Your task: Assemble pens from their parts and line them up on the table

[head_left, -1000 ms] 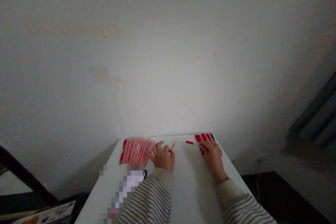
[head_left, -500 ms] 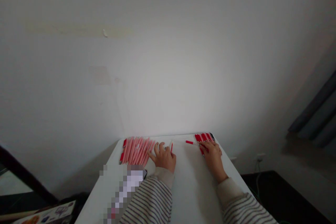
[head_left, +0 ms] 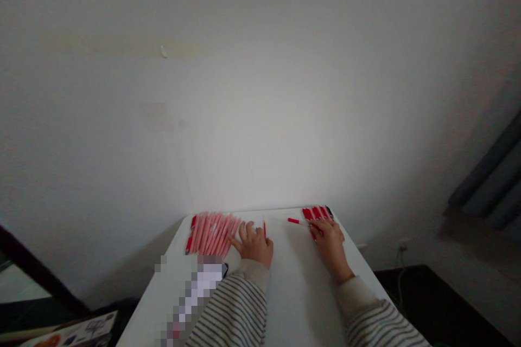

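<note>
Palm down, left hand (head_left: 256,248) pinches a slim red stick (head_left: 265,229)

Slim pink sticks, lower centre-left (head_left: 214,236): pale pink, streaked lighter and darker; red pieces (head_left: 189,244) at their left edge. Thin pointed stick, lower centre (head_left: 265,227): red, paler tip. Slim stick right of it (head_left: 293,220): red end, whitish beyond. Flat pieces, lower centre-right (head_left: 316,212): bright red, paler bands between. Knit sleeves, bottom (head_left: 234,309): cream, narrow dark stripes; cuffs (head_left: 357,291) plain beige. Smooth tabletop (head_left: 285,293): white. Painted wall (head_left: 260,92): grey, lightest mid-frame; yellowish strip upper left (head_left: 122,46). Pleated cloth, right edge (head_left: 492,173): dark blue-grey. Flat printed item, bottom left (head_left: 77,331): whitish, orange and purple print.
</note>
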`<state>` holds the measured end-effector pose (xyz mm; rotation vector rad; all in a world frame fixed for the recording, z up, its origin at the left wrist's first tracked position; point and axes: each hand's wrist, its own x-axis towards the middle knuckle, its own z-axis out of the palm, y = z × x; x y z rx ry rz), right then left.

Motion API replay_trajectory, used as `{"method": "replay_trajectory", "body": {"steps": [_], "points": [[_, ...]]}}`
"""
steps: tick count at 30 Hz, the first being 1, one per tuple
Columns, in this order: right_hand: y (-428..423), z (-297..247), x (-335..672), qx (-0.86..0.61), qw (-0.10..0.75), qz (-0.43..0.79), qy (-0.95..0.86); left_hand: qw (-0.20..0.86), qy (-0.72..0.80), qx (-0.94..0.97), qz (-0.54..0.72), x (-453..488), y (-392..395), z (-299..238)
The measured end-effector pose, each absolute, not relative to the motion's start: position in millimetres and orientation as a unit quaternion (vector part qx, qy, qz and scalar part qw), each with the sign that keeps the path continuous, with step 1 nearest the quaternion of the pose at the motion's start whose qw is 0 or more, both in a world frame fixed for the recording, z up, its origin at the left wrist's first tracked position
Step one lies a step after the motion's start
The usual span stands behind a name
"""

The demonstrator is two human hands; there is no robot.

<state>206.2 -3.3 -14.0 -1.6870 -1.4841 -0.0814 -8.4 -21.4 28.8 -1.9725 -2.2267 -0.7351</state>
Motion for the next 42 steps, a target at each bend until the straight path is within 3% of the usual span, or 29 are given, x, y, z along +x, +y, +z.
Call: {"method": "replay_trajectory", "body": {"steps": [24, 42], "points": [[1, -14, 208, -0.611, 0.484, 0.005, -0.626, 0.013, -0.718, -0.64, -0.274, -12, -17, 32], [-5, -6, 197, -0.548, 0.414, 0.053, -0.725, -0.029, -0.666, -0.668, -0.331, -5, -18, 27]]}}
